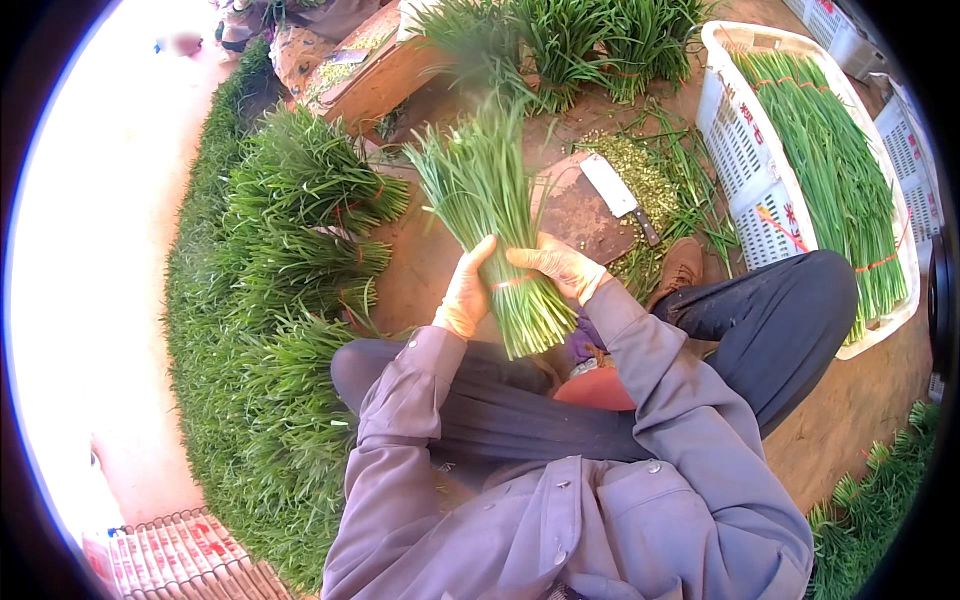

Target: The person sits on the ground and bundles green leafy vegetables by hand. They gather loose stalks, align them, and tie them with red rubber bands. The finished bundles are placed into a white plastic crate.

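Note:
Between my two gloved hands is a bundle of green garlic chives [487, 199], tied with a red band near its pale cut stem ends. My left hand [469, 292] grips the bundle's left side, thumb up along the stems. On the right side my right hand [559, 264] wraps around it just above the band, thumb across the front. The stem ends point down towards my lap and the leaves fan out away from me. Beyond my right hand lies a cleaver [616, 191] with a dark handle, flat on a worn chopping board [585, 217].
Chopped trimmings [637, 169] litter the floor by the board. At the right stands a white plastic crate [757, 169] holding banded chives. Loose and banded chives [262, 315] are heaped along the left. More bundles [570, 45] stand at the back beside a wooden board [375, 82].

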Available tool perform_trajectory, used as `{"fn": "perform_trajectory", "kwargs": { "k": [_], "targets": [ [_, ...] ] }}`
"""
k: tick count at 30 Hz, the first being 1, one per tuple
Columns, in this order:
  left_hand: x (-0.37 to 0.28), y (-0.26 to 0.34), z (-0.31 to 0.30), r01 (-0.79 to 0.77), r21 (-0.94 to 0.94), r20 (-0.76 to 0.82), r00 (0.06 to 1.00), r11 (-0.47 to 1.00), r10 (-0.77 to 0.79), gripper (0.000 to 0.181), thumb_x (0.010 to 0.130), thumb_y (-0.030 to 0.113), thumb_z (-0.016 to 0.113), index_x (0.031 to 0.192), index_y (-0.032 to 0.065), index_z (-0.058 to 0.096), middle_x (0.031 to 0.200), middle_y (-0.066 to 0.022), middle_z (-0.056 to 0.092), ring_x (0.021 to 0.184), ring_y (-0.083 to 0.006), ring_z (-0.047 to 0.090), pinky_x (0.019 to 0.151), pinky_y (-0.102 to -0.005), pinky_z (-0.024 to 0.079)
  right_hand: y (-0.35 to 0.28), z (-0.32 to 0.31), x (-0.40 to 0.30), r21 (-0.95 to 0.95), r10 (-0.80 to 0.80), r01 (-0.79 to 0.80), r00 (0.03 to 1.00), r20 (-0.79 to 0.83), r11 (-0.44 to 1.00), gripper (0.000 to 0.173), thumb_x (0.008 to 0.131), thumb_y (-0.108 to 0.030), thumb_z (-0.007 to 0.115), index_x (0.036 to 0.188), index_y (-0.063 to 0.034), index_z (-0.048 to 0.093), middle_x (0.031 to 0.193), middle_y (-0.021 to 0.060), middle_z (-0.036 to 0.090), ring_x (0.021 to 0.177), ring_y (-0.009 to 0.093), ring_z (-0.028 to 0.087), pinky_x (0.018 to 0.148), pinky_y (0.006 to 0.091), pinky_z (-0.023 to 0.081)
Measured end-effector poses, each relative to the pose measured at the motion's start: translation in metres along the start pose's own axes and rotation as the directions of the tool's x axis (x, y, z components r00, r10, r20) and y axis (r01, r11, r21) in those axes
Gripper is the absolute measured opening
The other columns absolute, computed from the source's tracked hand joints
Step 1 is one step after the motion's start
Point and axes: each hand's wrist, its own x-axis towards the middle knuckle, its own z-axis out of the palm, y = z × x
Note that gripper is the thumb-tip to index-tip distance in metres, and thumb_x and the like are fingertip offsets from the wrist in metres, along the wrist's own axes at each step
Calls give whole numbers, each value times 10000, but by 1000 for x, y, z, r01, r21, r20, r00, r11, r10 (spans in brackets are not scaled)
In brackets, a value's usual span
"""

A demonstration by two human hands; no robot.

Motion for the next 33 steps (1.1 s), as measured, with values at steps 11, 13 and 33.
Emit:
{"fn": "perform_trajectory", "kwargs": {
  "k": [11, 13, 33],
  "targets": [
    [25, -10, 11, -94, 278, -48, 993, 956, 112, 427, 929, 119, 768, 1331, 17, 667, 1190, -99, 754, 1042, -245, 741, 938, -402, 603, -31, -25, 6, -283, -228, 116, 886, -404, 952, 636, 958, -396, 823, 1444, -38, 622, 1368, 78, 693, 1250, 190, 617, 1089, 343, 466],
    [21, -2, 3, 26, 118, -115, 993, 993, -13, 361, 965, 168, 735, 1293, 25, 683, 1163, -123, 762, 1005, -290, 747, 919, -440, 607, -26, -40, -2, -268, -192, 82, 889, -415, 960, 864, 956, -702, 680, 1427, 20, 620, 1391, 108, 663, 1208, 209, 618, 1086, 366, 465],
    [59, 36, -13, -71, -85, -142, 988, 994, 58, 385, 1012, 283, 706, 1290, 18, 686, 1206, -136, 762, 1060, -310, 747, 975, -500, 606, 21, -179, -78, -721, 336, -618, 782, -525, 313, 661, 738, -185, 826, 1372, -47, 699, 1307, 151, 738, 1174, 284, 689, 974, 438, 551]
  ]
}}
